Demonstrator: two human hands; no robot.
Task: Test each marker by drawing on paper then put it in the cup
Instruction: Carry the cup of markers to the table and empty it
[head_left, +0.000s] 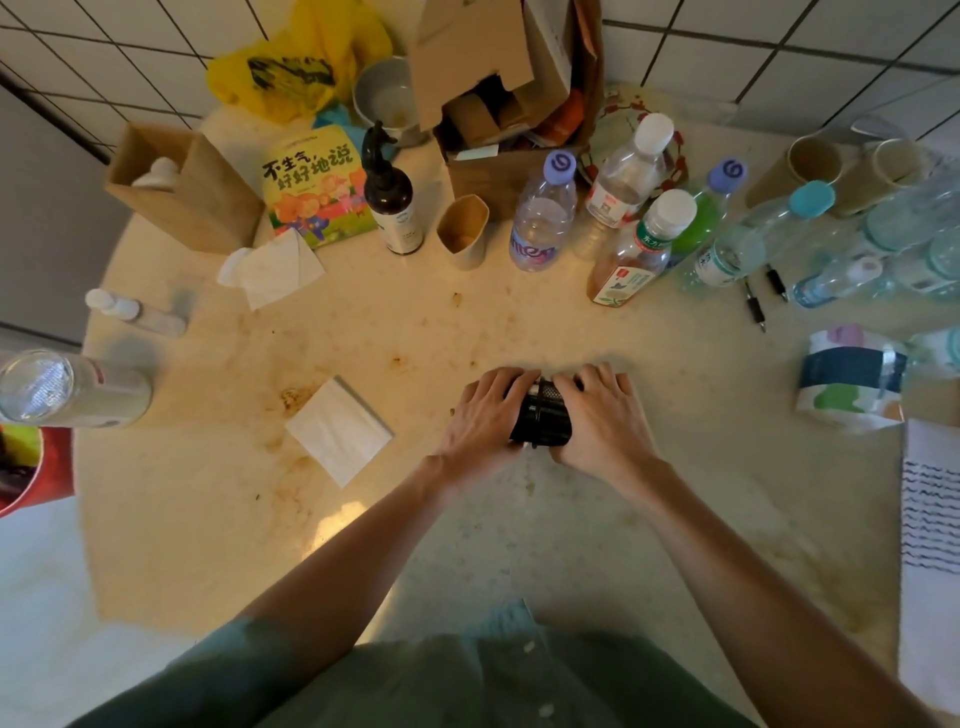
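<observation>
A black mesh cup (543, 415) sits at the middle of the round table, held between both hands. My left hand (485, 415) grips its left side and my right hand (602, 415) grips its right side, fingers curled over the far rim. Dark marker ends show inside the cup. Two black markers (754, 307) (776, 283) lie on the table at the right, beside the bottles. A sheet of paper (930, 519) with rows of dark wavy lines lies at the table's right edge.
Several plastic bottles (543, 218) stand at the back right. A paper cup (462, 231), pump bottle (389, 197), picture book (317, 187), cardboard boxes (498, 78) and folded tissues (337, 431) fill the back and left. A tissue pack (852, 379) lies right.
</observation>
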